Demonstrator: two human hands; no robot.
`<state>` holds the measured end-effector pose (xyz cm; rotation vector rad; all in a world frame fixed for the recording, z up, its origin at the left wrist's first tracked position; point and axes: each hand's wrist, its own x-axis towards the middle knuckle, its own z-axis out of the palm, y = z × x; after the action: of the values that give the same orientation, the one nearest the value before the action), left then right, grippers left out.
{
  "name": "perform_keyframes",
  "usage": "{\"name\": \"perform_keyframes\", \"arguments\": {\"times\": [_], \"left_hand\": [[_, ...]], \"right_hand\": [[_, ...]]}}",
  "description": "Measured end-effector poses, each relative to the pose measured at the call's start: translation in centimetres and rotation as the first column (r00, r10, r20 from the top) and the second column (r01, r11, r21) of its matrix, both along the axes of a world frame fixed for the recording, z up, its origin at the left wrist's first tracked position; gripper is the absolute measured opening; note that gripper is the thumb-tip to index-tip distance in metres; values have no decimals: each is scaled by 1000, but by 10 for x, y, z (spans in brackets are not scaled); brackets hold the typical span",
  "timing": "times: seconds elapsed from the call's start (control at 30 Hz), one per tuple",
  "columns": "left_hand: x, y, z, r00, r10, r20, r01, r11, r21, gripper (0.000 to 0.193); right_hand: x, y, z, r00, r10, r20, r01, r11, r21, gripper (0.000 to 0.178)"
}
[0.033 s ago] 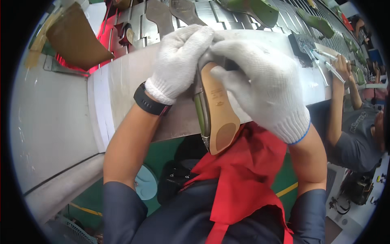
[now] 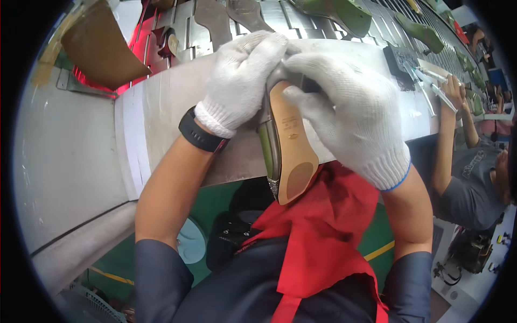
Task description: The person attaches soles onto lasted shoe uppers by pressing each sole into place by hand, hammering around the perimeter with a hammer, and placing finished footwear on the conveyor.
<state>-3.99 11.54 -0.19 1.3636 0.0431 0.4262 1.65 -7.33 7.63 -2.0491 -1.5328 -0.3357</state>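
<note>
A shoe [image 2: 293, 134] is held at the front edge of the bench with its tan sole facing up. Its pointed toe end, with glittery trim at the side, juts toward my red apron. Part of its green and grey side shows along the left. My left hand [image 2: 242, 78], in a white knit glove, has its fingers closed at the shoe's far end. From the other side my gloved right hand [image 2: 350, 107] grips that same end, its thumb by the sole's edge. The gloves hide the heel area and what the fingertips press on.
Behind the pale bench edge [image 2: 215, 172], a slatted metal conveyor [image 2: 280, 21] carries green shoe forms [image 2: 420, 32] and grey sole-shaped pieces [image 2: 212, 24]. A brown curved panel [image 2: 102, 48] stands at left over red light. At right, a co-worker's hand [image 2: 452, 91] is near white sticks.
Both hands and the shoe's far end have shifted very slightly to the right. The hold looks the same.
</note>
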Motion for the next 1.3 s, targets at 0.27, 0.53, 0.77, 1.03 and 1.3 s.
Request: {"name": "perform_keyframes", "arguments": {"times": [0.27, 0.53, 0.77, 1.03, 1.3], "left_hand": [[4, -3, -11, 997, 35, 68, -36, 999, 10, 33], [2, -8, -4, 995, 82, 51, -90, 981, 172, 37], [6, -10, -10, 960, 166, 224, -240, 902, 359, 37], [4, -15, -12, 985, 129, 116, -144, 981, 129, 34], [2, -12, -9, 993, 105, 52, -116, 941, 318, 30]], "right_hand": [[6, -11, -21, 741, -165, -651, 97, 986, -139, 29], [1, -5, 0, 603, -253, -757, 32, 955, -294, 44], [-1, -1, -14, 763, -203, -613, 78, 971, -224, 51], [3, 5, -26, 727, -194, -659, 97, 979, -180, 46], [0, -7, -35, 567, -164, -807, 109, 986, -124, 48]]}}
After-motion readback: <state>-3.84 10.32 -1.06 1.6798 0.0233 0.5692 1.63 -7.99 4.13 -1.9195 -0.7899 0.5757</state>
